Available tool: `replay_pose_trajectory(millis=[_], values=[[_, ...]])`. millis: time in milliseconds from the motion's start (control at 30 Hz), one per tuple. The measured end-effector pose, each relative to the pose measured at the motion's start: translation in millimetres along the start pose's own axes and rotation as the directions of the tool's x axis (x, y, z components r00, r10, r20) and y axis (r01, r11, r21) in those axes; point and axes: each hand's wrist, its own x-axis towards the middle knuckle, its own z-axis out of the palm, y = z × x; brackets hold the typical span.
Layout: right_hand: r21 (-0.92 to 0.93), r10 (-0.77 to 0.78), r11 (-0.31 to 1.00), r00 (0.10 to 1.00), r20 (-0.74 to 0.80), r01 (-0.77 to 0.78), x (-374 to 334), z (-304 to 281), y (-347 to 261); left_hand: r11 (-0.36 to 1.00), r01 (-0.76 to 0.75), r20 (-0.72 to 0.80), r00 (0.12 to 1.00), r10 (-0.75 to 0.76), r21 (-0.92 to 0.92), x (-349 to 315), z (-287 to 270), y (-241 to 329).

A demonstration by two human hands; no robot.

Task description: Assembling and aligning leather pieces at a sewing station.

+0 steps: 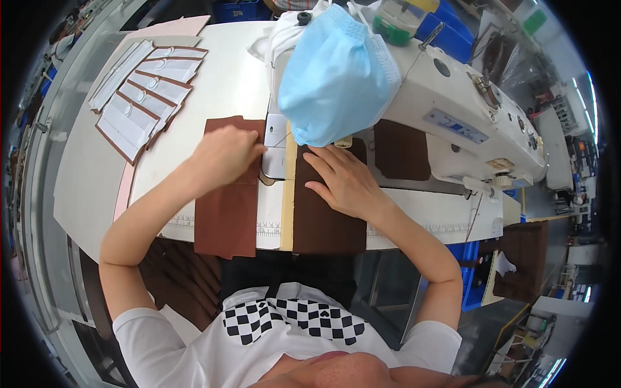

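Note:
My left hand (226, 154) rests over a reddish-brown fabric piece (226, 223), its fingers curled together at the piece's right edge, beside the sewing machine's shiny metal plate (275, 161). What those fingertips pinch, if anything, is hidden. Flat on a dark brown fabric panel (330, 229) lies my right hand (343, 178), fingers stretched toward the machine's needle area. A yellowish strip (287, 216) runs along that panel's left edge. A light blue face mask (336, 77) hangs over the head of the white sewing machine (462, 110) and covers the needle.
Several white pieces with brown edging (145, 94) lie fanned at the far left of the white table (233, 58). Another dark brown piece (401, 152) sits under the machine arm. A blue crate (475, 278) stands below the table at the right.

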Motion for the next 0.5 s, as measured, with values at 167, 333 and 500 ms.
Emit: replay_pose_trajectory(millis=[167,333,500], values=[[0.003,-0.037,0.999,0.999,0.013,0.037,9.9,-5.0,11.5,0.997,-0.014,-0.242,0.970,-0.004,-0.072,28.8,6.1,-38.7],[-0.032,-0.055,0.998,0.998,-0.017,0.055,11.5,-1.4,19.3,0.806,-0.040,0.023,0.998,0.067,-0.591,34.8,-6.8,-29.6],[-0.020,-0.042,0.999,0.999,-0.028,0.041,13.8,4.0,19.8,0.504,-0.023,-0.001,0.999,0.045,-0.864,29.0,3.3,2.0]])
